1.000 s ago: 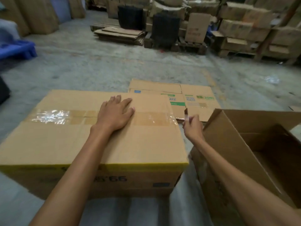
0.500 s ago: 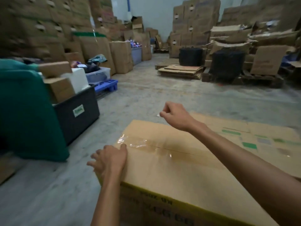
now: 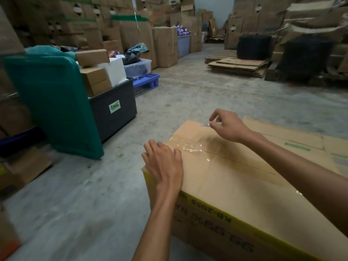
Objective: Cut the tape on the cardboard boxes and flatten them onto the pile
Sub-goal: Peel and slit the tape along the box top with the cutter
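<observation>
— Where's the box?

— The sealed cardboard box (image 3: 235,178) sits on the concrete floor (image 3: 94,194), filling the lower right of the view. Clear tape (image 3: 190,146) runs along the seam of its top, wrinkled and shiny near the left edge.

— And the hands?

— The left hand (image 3: 163,164) lies flat over the box's near left corner, fingers spread and relaxed, gripping nothing. The right hand (image 3: 228,127) is above the far left corner of the top, thumb and fingers pinched on a small blade (image 3: 205,125) whose tip shows just past the fingertips, close to the cardboard; whether it touches, I cannot tell.

— Beyond the box?

— Flattened cardboard with green print (image 3: 310,146) lies on the floor just behind it. Farther left stand a black crate (image 3: 114,108) and a green bin (image 3: 54,104); a pile of flattened sheets (image 3: 239,65) lies far back.
</observation>
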Demonstrator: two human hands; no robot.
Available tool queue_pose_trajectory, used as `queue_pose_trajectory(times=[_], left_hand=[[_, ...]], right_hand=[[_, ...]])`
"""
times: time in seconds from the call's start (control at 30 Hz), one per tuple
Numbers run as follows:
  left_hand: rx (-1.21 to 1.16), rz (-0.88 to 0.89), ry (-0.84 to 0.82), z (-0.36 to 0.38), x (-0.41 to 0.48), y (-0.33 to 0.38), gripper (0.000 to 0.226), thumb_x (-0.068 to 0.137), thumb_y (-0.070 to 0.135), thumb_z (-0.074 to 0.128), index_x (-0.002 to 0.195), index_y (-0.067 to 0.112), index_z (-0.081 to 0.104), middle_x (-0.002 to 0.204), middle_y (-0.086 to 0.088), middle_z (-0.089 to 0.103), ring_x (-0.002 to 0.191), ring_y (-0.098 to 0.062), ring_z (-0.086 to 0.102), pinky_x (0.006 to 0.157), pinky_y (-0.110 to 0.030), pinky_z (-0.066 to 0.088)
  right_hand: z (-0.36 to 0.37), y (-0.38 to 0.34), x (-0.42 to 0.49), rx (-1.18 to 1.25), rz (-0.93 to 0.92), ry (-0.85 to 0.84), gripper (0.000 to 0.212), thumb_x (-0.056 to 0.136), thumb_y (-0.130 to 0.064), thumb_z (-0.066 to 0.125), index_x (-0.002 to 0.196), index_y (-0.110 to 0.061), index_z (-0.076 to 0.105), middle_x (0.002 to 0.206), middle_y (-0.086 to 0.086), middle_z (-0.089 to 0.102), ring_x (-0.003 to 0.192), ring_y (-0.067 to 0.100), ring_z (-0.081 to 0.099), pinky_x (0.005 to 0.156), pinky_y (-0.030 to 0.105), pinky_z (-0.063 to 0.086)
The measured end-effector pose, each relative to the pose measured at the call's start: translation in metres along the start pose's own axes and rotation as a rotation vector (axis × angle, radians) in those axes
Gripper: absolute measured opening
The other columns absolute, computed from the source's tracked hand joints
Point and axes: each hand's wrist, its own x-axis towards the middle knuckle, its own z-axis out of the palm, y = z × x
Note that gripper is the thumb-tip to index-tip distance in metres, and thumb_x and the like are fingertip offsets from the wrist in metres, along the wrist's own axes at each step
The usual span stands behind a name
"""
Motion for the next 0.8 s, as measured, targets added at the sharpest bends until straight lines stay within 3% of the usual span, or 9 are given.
queue_pose_trajectory(times=[0.2, 0.37, 0.53, 0.67, 0.8], left_hand=[[0.06, 0.017, -0.014, -0.001, -0.009, 0.014, 0.058, 0.091, 0.058, 0.042, 0.107, 0.004, 0.059, 0.108, -0.012, 0.052, 0.099, -0.026, 0.042, 0.09, -0.039, 0.038], [0.104, 0.015, -0.079, -0.001, -0.01, 0.023, 0.069, 0.083, 0.07, 0.034, 0.105, 0.007, 0.052, 0.107, -0.015, 0.055, 0.097, -0.029, 0.044, 0.088, -0.042, 0.036], [0.052, 0.038, -0.075, -0.011, -0.015, 0.004, 0.074, 0.082, 0.077, 0.03, 0.103, 0.01, 0.055, 0.105, -0.011, 0.057, 0.098, -0.026, 0.043, 0.087, -0.041, 0.033], [-0.088, 0.043, -0.016, -0.017, -0.025, -0.014, 0.07, 0.082, 0.077, 0.038, 0.105, 0.013, 0.055, 0.109, -0.009, 0.057, 0.103, -0.025, 0.044, 0.089, -0.039, 0.035], [-0.158, 0.041, 0.042, -0.019, -0.03, -0.027, 0.067, 0.081, 0.079, 0.043, 0.097, 0.015, 0.054, 0.103, -0.005, 0.056, 0.099, -0.023, 0.044, 0.086, -0.037, 0.036]], right_hand=[[-0.008, -0.001, -0.007, 0.032, 0.069, 0.05, 0.023, 0.093, -0.022, 0.056, 0.103, -0.013, 0.074, 0.105, 0.009, 0.071, 0.107, 0.025, 0.061, 0.082, 0.032, 0.044], [-0.007, -0.025, -0.007, 0.003, -0.067, -0.06, 0.027, 0.097, -0.029, 0.057, 0.108, -0.013, 0.076, 0.112, 0.009, 0.072, 0.113, 0.023, 0.061, 0.081, 0.027, 0.038], [-0.011, -0.059, -0.005, -0.146, -0.24, -0.236, 0.021, 0.093, -0.031, 0.062, 0.107, -0.02, 0.074, 0.099, -0.001, 0.066, 0.098, 0.02, 0.059, 0.077, 0.031, 0.038], [-0.003, -0.089, 0.001, -0.228, -0.316, -0.333, 0.026, 0.08, -0.038, 0.054, 0.097, -0.037, 0.072, 0.101, -0.011, 0.074, 0.098, 0.015, 0.062, 0.09, 0.043, 0.048], [0.012, -0.113, 0.006, -0.302, -0.442, -0.386, 0.017, 0.093, -0.03, 0.058, 0.101, -0.039, 0.07, 0.092, -0.028, 0.062, 0.102, 0.012, 0.043, 0.089, 0.041, 0.039]])
